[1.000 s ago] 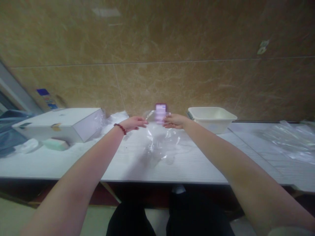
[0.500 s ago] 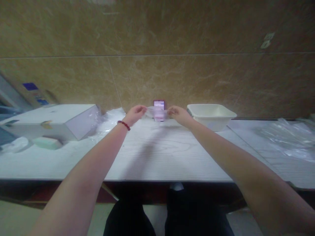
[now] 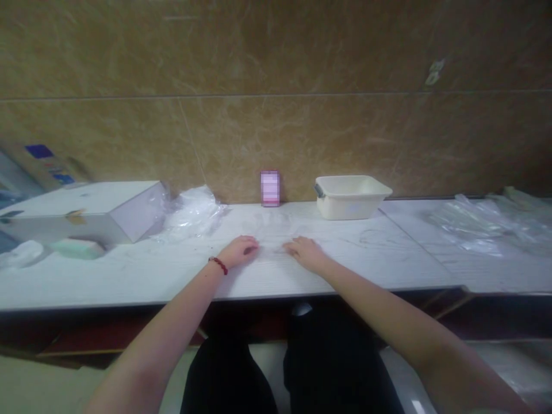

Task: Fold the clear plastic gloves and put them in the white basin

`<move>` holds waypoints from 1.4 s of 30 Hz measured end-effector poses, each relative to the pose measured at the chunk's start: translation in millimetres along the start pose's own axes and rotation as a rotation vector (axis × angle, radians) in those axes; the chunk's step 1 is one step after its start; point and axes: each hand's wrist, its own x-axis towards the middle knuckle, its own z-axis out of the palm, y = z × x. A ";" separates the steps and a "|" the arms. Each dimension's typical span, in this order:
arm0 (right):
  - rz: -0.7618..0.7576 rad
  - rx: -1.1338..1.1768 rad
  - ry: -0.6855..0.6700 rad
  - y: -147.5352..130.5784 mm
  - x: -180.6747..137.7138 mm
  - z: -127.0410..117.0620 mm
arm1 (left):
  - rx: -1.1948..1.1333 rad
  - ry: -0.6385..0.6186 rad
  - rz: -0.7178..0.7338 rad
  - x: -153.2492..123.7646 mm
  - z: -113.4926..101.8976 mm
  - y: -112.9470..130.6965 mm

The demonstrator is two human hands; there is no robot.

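Observation:
A thin clear plastic bag (image 3: 268, 223), faint against the pale tabletop, lies between my two hands. My left hand (image 3: 240, 251), with a red bead bracelet at the wrist, is low over the table with its fingers curled in at the near left edge of the bag. Across from it, my right hand (image 3: 305, 253) has its fingertips closed at the near right edge. The bag's outline is hard to make out. Behind it, a phone (image 3: 270, 188) with a lit, blurred screen stands upright against the wall.
To the right of the phone stands a cream plastic basin (image 3: 351, 206) with a grey handle. A white box (image 3: 86, 210), crumpled plastic wrap (image 3: 194, 213) and a pale green block (image 3: 78, 248) are on the left. Clear plastic bags (image 3: 478, 224) lie at the far right.
Both hands have come down and toward me from in front of the phone, bringing the clear plastic to the tabletop. The phone is now uncovered. The view has shifted slightly.

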 end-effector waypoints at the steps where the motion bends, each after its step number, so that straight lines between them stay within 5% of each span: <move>1: 0.016 -0.031 -0.010 -0.7 -6.4 0.5 | 0.013 -0.026 -0.006 -3.4 -2.2 1.3; 8: -0.075 -0.017 -0.018 4.0 -19.5 -30.3 | 0.146 -0.087 -0.088 -23.5 -21.8 24.9; 12: -0.198 0.253 0.043 -2.0 9.8 -35.0 | 0.257 -0.036 -0.033 -15.6 4.8 57.6; 15: -0.233 0.383 -0.040 -15.4 32.3 -17.7 | 0.401 -0.009 -0.056 -9.5 36.9 81.4; 22: -0.431 0.129 -0.222 -1.4 59.8 18.1 | 0.501 -0.102 -0.168 -18.6 63.8 94.1; 31: -0.334 -0.096 -0.172 52.3 105.4 18.7 | 0.465 -0.098 -0.183 -19.8 60.0 94.7; 42: -0.191 -0.176 -0.145 82.0 131.9 20.7 | 0.430 -0.085 -0.181 -23.2 57.1 96.8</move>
